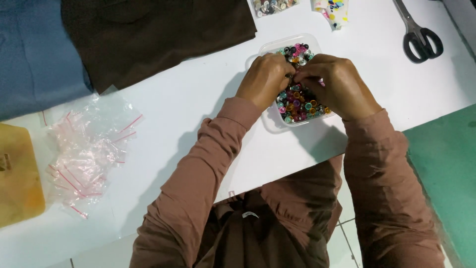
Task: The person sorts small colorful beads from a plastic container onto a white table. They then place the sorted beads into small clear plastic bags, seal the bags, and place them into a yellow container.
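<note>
A clear plastic tub [270, 49] full of small colourful round pieces [297, 104] sits on the white table [198, 99]. Both my hands hover right over it with their fingertips meeting. My left hand [264, 79] and my right hand [337, 84] are curled with fingers pinched together; whatever small piece they pinch is hidden by the fingers. Brown sleeves cover both forearms.
A pile of small clear zip bags with red strips [87, 149] lies at the left. Brown cloth [158, 34] and blue cloth [34, 54] cover the far left. Black-handled scissors [419, 34] lie at the far right. A yellowish board [17, 173] sits at the left edge.
</note>
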